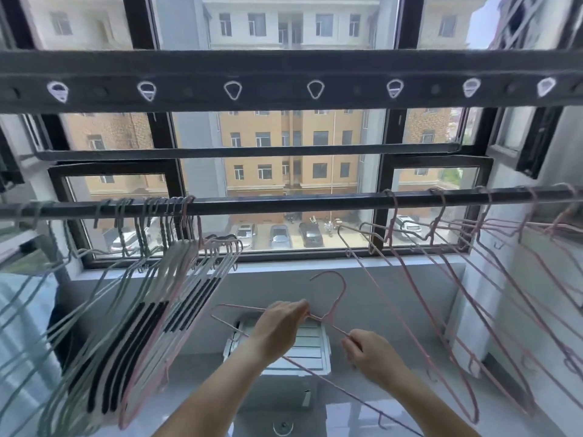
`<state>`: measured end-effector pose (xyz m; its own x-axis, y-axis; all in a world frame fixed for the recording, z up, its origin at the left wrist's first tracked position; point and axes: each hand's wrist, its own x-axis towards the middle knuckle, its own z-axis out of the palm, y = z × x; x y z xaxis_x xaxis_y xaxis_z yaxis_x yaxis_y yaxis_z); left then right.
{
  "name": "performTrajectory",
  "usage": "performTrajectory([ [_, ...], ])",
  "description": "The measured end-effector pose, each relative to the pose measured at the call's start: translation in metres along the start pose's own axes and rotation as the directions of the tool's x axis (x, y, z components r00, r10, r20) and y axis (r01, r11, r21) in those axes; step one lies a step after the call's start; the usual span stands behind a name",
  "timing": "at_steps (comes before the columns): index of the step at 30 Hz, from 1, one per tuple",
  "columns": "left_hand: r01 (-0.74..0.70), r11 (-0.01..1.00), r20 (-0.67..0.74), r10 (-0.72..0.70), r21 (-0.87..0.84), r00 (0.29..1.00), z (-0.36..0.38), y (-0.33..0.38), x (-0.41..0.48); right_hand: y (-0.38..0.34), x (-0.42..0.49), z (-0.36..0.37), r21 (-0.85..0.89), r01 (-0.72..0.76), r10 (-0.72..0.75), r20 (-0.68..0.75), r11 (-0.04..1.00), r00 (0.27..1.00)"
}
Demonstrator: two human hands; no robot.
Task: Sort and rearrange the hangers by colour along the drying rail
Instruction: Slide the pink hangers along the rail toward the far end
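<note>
Held item: one pink wire hanger (344, 288), off the drying rail (284, 204), below its bare middle stretch, hook pointing up.

Left hand (284, 323): fingers closed on the wire just left of the neck. Right hand (369, 354): fingertips pinching the right shoulder wire. Both hands are clamped on the same hanger.

Rail layout: packed bunch of pale green and white hangers (176, 313) toward the left end; pink hangers (395, 212) spread loosely toward the right end. One pink-looking hanger (123, 419) sits at the right edge of the left bunch, likely unsorted.

Risks, as judged:
- The pink group hangs tilted and overlapping. Pushing the held hook in among them could snag a neighbour's wire and lift or knock it off the rail.
- The right-hand grip is only a light pinch. If the hook catches, the thin wire may twist out.
- If the hook only rests on top of the rail, the hanger could drop to the floor below.
</note>
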<state>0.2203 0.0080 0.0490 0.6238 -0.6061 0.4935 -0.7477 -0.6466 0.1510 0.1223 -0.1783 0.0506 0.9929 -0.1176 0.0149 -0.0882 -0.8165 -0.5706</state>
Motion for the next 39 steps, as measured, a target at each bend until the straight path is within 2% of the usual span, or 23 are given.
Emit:
performTrajectory([
  [3, -0.044, 0.999, -0.022, 0.044, -0.012, 0.999, -0.002, 0.002, 0.012, -0.009, -0.012, -0.006, 0.136, 0.039, -0.041, 0.015, 0.99, 0.999],
  [6, -0.059, 0.995, -0.094, 0.051, -0.083, 0.994, -0.007, 0.007, 0.028, -0.022, -0.02, -0.014, 0.185, 0.118, -0.1, -0.105, 0.976, 0.989],
  [9, -0.121, 0.98, -0.173, 0.093, -0.158, 0.981, -0.019, 0.01, 0.047, -0.032, -0.021, -0.027, 0.116, 0.202, -0.167, -0.262, 0.972, 0.951],
  [13, -0.183, 0.958, -0.256, 0.125, -0.219, 0.959, -0.042, 0.02, 0.069, -0.05, -0.02, -0.048, 0.003, 0.237, -0.217, -0.389, 0.972, 0.895],
  [16, -0.149, 0.963, -0.314, 0.073, -0.223, 0.947, -0.057, 0.024, 0.09, -0.064, -0.015, -0.066, 0.013, 0.243, -0.209, -0.465, 0.97, 0.86],
  [19, -0.056, 0.972, -0.345, -0.027, -0.228, 0.938, -0.068, 0.029, 0.108, -0.079, -0.005, -0.081, 0.068, 0.247, -0.182, -0.496, 0.967, 0.849],
  [25, 0.075, 0.965, -0.259, -0.142, -0.252, 0.955, -0.07, 0.037, 0.117, -0.096, 0.011, -0.085, 0.078, 0.165, -0.105, -0.501, 0.983, 0.859],
  [28, 0.137, 0.945, -0.146, -0.187, -0.298, 0.971, -0.063, 0.041, 0.113, -0.1, 0.015, -0.083, 0.08, 0.093, -0.045, -0.47, 0.992, 0.882],
  [32, 0.154, 0.937, -0.018, -0.168, -0.314, 0.986, -0.056, 0.048, 0.107, -0.093, 0.017, -0.082, 0.084, 0.005, 0.034, -0.456, 0.996, 0.89],
  [39, 0.129, 0.936, 0.051, -0.119, -0.327, 0.992, -0.06, 0.061, 0.101, -0.081, 0.019, -0.079, 0.0, -0.085, 0.076, -0.452, 0.996, 0.889],
])
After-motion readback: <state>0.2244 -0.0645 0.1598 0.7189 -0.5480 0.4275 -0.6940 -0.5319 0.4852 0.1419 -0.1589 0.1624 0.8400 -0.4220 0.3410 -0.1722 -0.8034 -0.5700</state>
